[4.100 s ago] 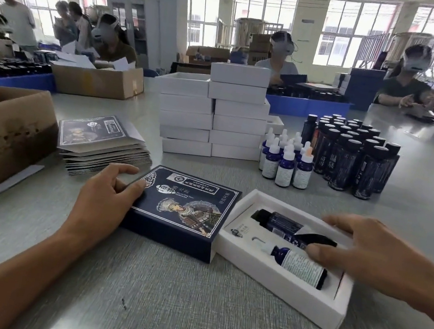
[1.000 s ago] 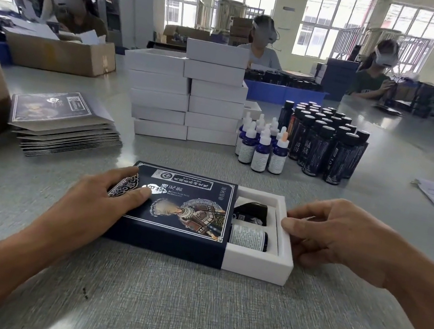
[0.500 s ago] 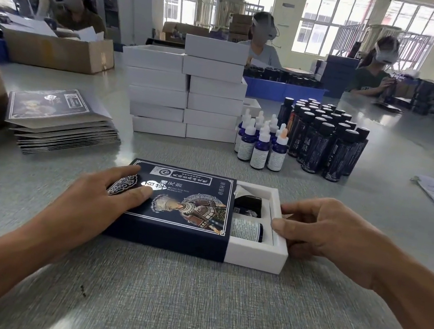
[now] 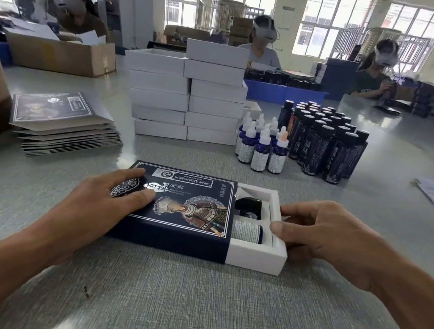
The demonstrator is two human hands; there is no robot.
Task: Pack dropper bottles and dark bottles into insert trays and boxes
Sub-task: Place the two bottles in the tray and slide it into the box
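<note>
Resting flat on the dark blue sleeve, the left hand lay with fingers extended and slightly spread over the printed top near its left end. The right hand met the exposed end of the white insert tray, thumb and forefinger straight along the tray's right rim, remaining fingers tucked behind the end wall. Most of the tray sat inside the sleeve; a short section projected to the right, showing 1 dark bottle and 1 dropper bottle lying side by side. Bare grey table extended in front of the box. Behind it stood upright dropper bottles, dark bottles and 2 stacks of white boxes, well apart.
</note>
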